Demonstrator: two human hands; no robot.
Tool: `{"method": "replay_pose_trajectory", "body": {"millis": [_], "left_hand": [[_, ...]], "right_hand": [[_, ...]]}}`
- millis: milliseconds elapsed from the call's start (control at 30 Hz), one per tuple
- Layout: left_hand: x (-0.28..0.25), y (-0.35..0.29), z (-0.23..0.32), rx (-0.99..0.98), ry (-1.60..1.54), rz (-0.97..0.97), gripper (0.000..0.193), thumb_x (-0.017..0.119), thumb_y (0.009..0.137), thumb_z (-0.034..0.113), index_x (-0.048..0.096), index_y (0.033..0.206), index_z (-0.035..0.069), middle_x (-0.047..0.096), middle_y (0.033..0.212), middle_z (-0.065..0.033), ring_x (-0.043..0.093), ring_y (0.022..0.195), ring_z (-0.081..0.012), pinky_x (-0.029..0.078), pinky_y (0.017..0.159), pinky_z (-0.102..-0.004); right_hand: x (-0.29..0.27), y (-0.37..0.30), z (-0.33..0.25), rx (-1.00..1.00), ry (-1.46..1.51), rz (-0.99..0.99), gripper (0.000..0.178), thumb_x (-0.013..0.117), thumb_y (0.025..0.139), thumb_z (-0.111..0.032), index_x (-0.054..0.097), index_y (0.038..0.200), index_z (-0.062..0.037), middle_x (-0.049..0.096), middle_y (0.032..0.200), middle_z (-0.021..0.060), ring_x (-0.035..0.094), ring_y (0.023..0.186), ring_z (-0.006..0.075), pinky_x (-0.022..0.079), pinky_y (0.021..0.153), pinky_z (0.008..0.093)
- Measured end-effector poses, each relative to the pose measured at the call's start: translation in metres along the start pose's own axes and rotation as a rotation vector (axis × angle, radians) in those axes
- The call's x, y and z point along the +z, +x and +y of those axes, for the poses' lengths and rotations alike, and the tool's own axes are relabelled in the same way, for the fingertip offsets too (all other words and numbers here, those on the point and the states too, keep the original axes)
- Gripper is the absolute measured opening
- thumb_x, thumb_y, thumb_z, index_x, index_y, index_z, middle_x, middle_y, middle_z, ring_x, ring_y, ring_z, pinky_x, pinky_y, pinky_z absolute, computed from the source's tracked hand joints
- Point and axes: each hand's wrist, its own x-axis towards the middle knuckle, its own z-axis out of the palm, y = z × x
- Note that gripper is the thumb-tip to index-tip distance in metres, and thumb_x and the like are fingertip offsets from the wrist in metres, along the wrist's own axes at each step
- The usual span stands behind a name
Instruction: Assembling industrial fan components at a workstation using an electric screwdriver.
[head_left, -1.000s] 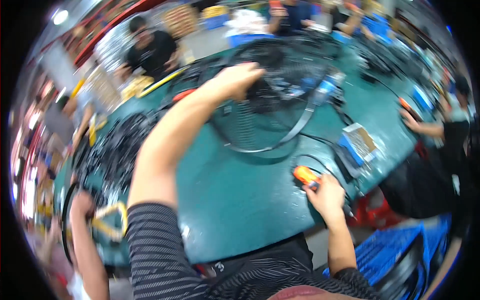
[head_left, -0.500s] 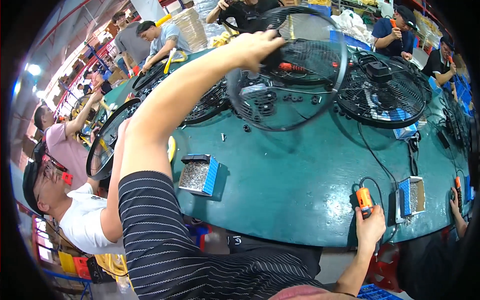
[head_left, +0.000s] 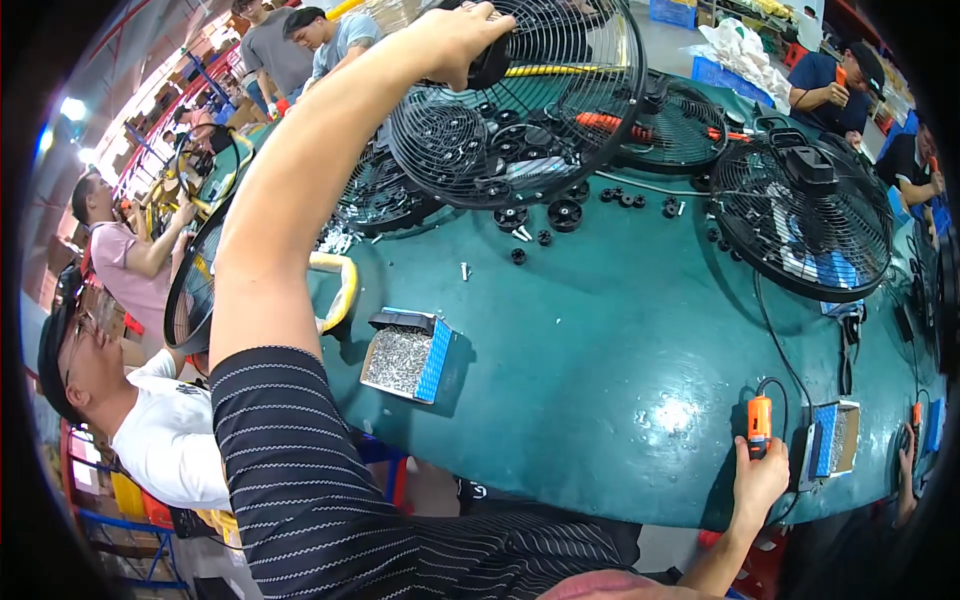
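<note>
My left hand point(head_left: 468, 42) reaches far across the table with its fingers closed round the dark hub of a black wire fan point(head_left: 438, 150). The fan is tilted above the tabletop, over several loose black parts. My right hand point(head_left: 762, 484) is wrapped round an orange electric screwdriver point(head_left: 760, 418) near the front edge of the table; its black cord loops up behind it. Beside that hand is a blue and white box point(head_left: 826, 440) of screws. Another blue screw box point(head_left: 438, 362), with a black piece on its rim, stands left of centre.
The green table point(head_left: 580, 390) carries another upright-hubbed fan point(head_left: 800, 215) at the right and black knobs point(head_left: 565, 214) near the middle. A yellow curved handle point(head_left: 345, 290) lies at the left. A co-worker in a white shirt point(head_left: 170, 440) sits close on the left; others work around the table.
My left hand has moved the fan to the left and away from me, now less blurred. My right hand still holds the screwdriver. The whole view has shifted slightly.
</note>
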Motion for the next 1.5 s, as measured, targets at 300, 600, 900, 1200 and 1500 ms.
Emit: {"method": "replay_pose_trajectory", "body": {"millis": [300,600,900,1200,1500], "left_hand": [[0.119,0.025,-0.051,0.139,0.407,-0.304,0.121,0.096,0.035,0.009,0.04,0.142,0.012,0.051,0.134,-0.0185,0.061,0.116,-0.0365,0.055,0.09,-0.0434],[0.172,0.031,-0.029,0.126,0.341,-0.471,0.11,0.095,0.043,0.012,0.041,0.139,0.01,0.054,0.128,-0.0167,0.064,0.109,-0.0354,0.056,0.086,-0.0412],[0.193,0.024,-0.042,0.029,0.33,-0.405,0.107,0.093,0.044,0.01,0.044,0.14,0.018,0.053,0.131,-0.0152,0.061,0.116,-0.0334,0.056,0.087,-0.0415],[0.194,-0.029,0.0,-0.047,0.434,-0.101,0.058,0.057,0.093,0.02,0.041,0.149,0.03,0.037,0.154,-0.0151,0.041,0.137,-0.0412,0.049,0.093,-0.0536],[-0.031,-0.161,0.199,0.867,-0.956,0.231,0.058,0.07,0.081,0.019,0.053,0.135,0.007,0.064,0.126,-0.0163,0.063,0.112,-0.0345,0.053,0.092,-0.0412]], "right_hand": [[0.013,0.021,-0.014,-0.006,-0.037,0.05,0.044,0.083,0.075,-0.035,0.061,0.091,0.0002,0.062,0.088,0.0153,0.064,0.082,0.0367,0.051,0.07,0.0467],[0.019,0.016,-0.011,-0.026,-0.089,0.126,0.05,0.081,0.077,-0.034,0.061,0.105,0.0016,0.06,0.09,0.0156,0.063,0.087,0.0345,0.052,0.07,0.0457],[0.0,-0.015,-0.006,-0.112,-0.051,0.177,0.064,0.082,0.073,-0.019,0.055,0.125,0.0061,0.062,0.115,0.0187,0.06,0.105,0.0356,0.052,0.086,0.0428],[-0.024,-0.058,-0.038,-0.485,0.072,0.3,0.061,0.082,0.069,-0.018,0.057,0.12,0.0038,0.059,0.118,0.0205,0.056,0.114,0.0393,0.046,0.096,0.0487],[0.032,-0.096,-0.078,-0.703,0.463,0.129,0.052,0.081,0.071,-0.017,0.061,0.115,0.0004,0.06,0.116,0.0195,0.057,0.111,0.0388,0.045,0.097,0.0496]]}}
